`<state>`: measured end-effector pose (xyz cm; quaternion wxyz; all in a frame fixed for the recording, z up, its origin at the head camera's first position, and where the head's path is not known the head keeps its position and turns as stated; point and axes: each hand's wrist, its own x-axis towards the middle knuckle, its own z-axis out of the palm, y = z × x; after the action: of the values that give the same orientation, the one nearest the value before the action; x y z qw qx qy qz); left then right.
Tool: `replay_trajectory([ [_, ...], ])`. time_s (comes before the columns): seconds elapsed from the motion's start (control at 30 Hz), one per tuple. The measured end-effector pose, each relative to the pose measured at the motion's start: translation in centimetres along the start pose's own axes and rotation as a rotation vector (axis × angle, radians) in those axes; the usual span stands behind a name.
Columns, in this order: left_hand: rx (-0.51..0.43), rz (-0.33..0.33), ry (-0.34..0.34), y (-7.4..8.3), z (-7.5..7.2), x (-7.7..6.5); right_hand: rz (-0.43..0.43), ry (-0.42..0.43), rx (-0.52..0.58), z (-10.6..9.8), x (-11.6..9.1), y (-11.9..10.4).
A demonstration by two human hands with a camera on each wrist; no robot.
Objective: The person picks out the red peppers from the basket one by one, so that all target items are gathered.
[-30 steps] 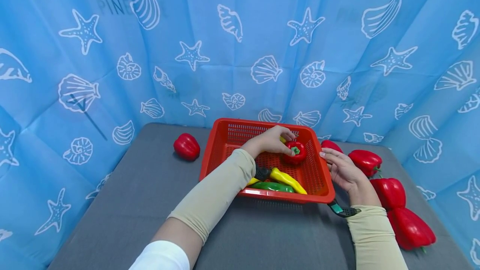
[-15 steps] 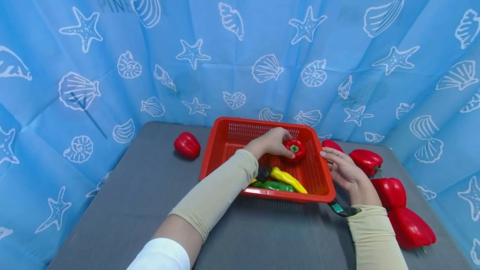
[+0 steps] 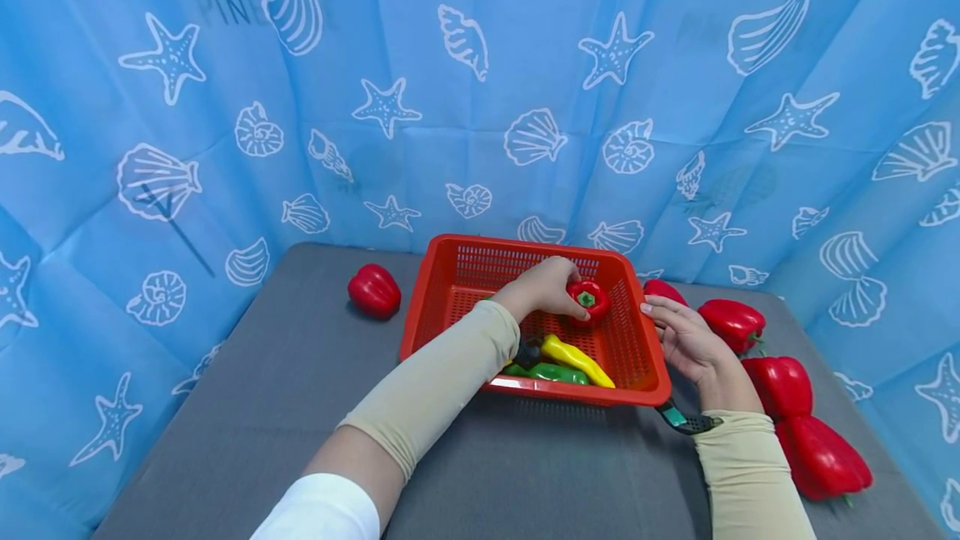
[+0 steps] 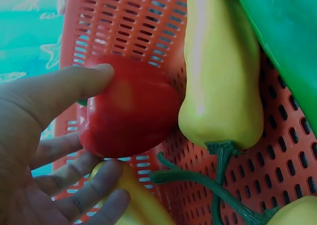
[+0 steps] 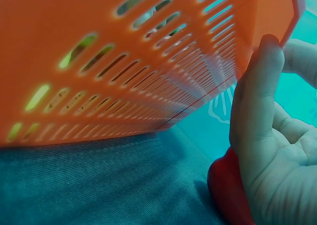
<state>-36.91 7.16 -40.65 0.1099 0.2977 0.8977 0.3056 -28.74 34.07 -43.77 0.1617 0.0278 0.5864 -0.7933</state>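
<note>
A red bell pepper (image 3: 590, 300) sits toward the right end of the red plastic basket (image 3: 636, 397), its green stem facing up in the head view. My left hand (image 3: 546, 286) reaches into the basket and grips this pepper from its left side. In the left wrist view the thumb lies on the bell pepper (image 4: 133, 106), with the fingers on its other side. A yellow pepper (image 4: 223, 76) lies close beside it. My right hand (image 3: 690, 344) holds the basket's right rim; the right wrist view shows the thumb against the basket's outer wall (image 5: 198, 61).
A yellow pepper (image 3: 576, 359) and a green pepper (image 3: 555, 372) lie along the basket's front side. One red bell pepper (image 3: 373, 292) is on the grey table (image 3: 300, 407) left of the basket; several more, including one red pepper (image 3: 821, 457), are at the right. A blue curtain (image 3: 465, 107) hangs behind.
My left hand's fingers have closed in on the red bell pepper, which has shifted slightly. A yellow tip seen by the fingers is now hidden. My right hand has stayed at the rim.
</note>
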Motion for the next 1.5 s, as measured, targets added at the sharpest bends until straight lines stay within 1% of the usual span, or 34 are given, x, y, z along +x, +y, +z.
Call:
replay_trajectory([
  [0.27, -0.043, 0.003, -0.003, 0.0, -0.2, -0.3, -0.008, -0.001, -0.008, 0.1, 0.0, -0.1],
  [0.43, -0.096, 0.011, -0.014, -0.1, -0.4, -0.4, -0.012, 0.001, -0.013, 0.1, 0.0, 0.0],
  [0.63, -0.146, 0.029, -0.026, -0.1, -0.8, -0.7, -0.011, 0.013, -0.046, 0.1, 0.1, 0.0],
  [0.87, -0.201, 0.045, -0.007, 0.0, -1.1, -0.9, -0.015, 0.017, -0.057, 0.1, 0.1, -0.1],
  [1.0, -0.218, 0.058, 0.003, 0.4, -1.6, -1.1, -0.017, 0.017, -0.058, 0.1, 0.1, -0.1],
  [1.33, -0.207, 0.071, 0.043, 1.7, -3.3, -1.4, -0.004, 0.027, -0.053, -0.2, 0.1, 0.1],
  [1.5, -0.214, 0.099, 0.066, 2.5, -4.4, -1.9, -0.008, 0.024, -0.048, -0.3, 0.0, 0.1],
])
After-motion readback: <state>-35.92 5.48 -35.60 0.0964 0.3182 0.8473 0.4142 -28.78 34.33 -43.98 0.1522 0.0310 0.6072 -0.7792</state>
